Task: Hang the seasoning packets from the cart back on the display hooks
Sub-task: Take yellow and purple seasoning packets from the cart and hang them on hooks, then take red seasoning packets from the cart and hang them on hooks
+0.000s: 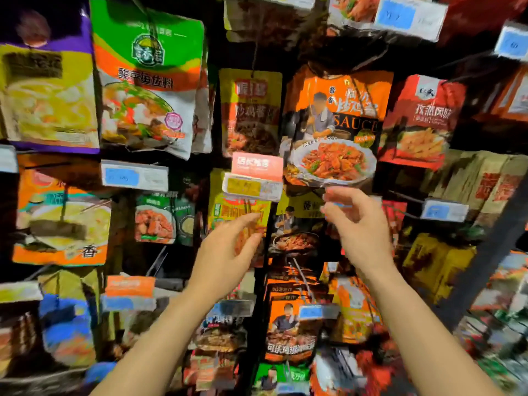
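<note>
An orange and black sauce packet (334,124) with a plate of red chicken on it hangs on a display hook at centre right. My right hand (357,224) is raised just below its bottom edge, fingers spread and holding nothing. My left hand (228,252) reaches up lower and to the left, fingers apart and empty, in front of a yellow packet (225,210). Another yellow and red packet (250,110) hangs to the left of the orange one. The cart is out of view.
Hooks full of hanging packets cover the whole wall: a green and orange packet (148,78) upper left, a red packet (420,121) right. Price tags stick out on hook ends, such as a pink one (255,175) near my left hand and a blue one (444,211) right.
</note>
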`<state>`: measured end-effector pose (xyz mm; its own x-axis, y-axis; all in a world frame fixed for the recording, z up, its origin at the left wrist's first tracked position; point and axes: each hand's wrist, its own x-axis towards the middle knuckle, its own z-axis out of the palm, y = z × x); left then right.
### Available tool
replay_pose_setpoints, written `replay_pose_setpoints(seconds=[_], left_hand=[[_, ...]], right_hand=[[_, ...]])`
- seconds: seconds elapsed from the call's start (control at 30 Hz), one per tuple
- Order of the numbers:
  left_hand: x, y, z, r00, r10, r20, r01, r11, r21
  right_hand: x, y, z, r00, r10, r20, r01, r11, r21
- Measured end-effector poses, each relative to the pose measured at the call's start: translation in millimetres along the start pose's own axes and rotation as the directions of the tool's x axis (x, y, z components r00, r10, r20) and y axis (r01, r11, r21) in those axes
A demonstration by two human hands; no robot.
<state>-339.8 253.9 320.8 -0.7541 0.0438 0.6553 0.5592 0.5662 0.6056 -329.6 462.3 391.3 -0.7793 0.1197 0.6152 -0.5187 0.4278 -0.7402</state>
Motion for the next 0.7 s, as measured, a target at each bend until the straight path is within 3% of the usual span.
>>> replay_pose_setpoints(seconds=[0.1,0.17,0.27,0.4,0.47,0.6,0.63,0.7], left_hand=[[-49.7,-14.3,-34.7,0.986,-0.156,0.061,0.165,0.959,-0.231],[-89.0,-41.6,-62.2,0.959,-0.267,0.093,0.283,0.898,-0.337],[-160.0,-95.3,-111.9,0.854,-0.491,0.172,0.511,0.732,-0.451],[-257.6,-149.1,-194.7,0.693,-0.658,0.295,0.713,0.566,-0.413],[-302.9,-174.2,-240.0,0.627,-0.744,0.232,0.772,0.553,-0.314],[-381.2,-207.3,-325.7,0.433,-0.887,0.160,0.886,0.386,-0.257],[-395.6,-209.8,-339.7,0.416,-0.898,0.141,0.900,0.385,-0.203],[-421.8,-214.4,-367.3,0.381,-0.922,0.066,0.923,0.374,-0.092]], right_hand=[[-56.4,-16.8,38.4,0.958,0.106,0.268,-0.140,0.984,0.112],[-93.4,-22.7,75.7,0.895,0.159,0.417,-0.200,0.978,0.056],[-153.6,-30.9,149.2,0.806,0.279,0.522,-0.336,0.942,0.014],[-234.3,-49.7,257.8,0.667,0.445,0.598,-0.595,0.800,0.069],[-270.5,-61.6,309.6,0.560,0.503,0.658,-0.703,0.709,0.056],[-341.0,-85.4,404.9,0.425,0.527,0.736,-0.663,0.735,-0.144],[-352.1,-87.4,418.6,0.387,0.551,0.739,-0.667,0.721,-0.188],[-377.5,-90.2,448.2,0.237,0.576,0.782,-0.684,0.671,-0.287]])
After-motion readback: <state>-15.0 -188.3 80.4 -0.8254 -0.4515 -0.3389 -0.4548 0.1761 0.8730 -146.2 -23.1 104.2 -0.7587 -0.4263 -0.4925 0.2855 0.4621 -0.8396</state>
